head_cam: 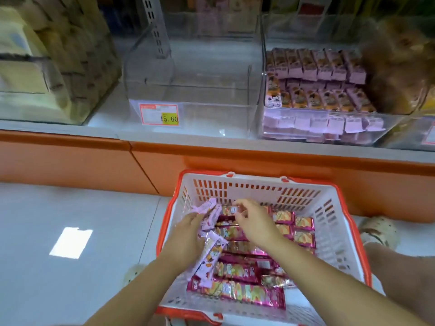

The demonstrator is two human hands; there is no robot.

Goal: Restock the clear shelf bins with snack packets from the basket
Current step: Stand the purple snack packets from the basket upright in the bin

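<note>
Your hands (247, 222) and forearms are bare, no sleeves, rings or watch showing. You wear pale speckled clogs (379, 231) on your feet.

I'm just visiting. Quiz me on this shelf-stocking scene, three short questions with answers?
1. True or false: the middle clear bin holds packets.
2. Which colour packets fill the right bin: A lilac, B green, C blue?
3. Where are both hands working?

Key:
1. False; it looks empty, bearing only a price label.
2. A.
3. Inside the basket: the left hand holds lilac packets, the right hand pinches a magenta packet.
</note>
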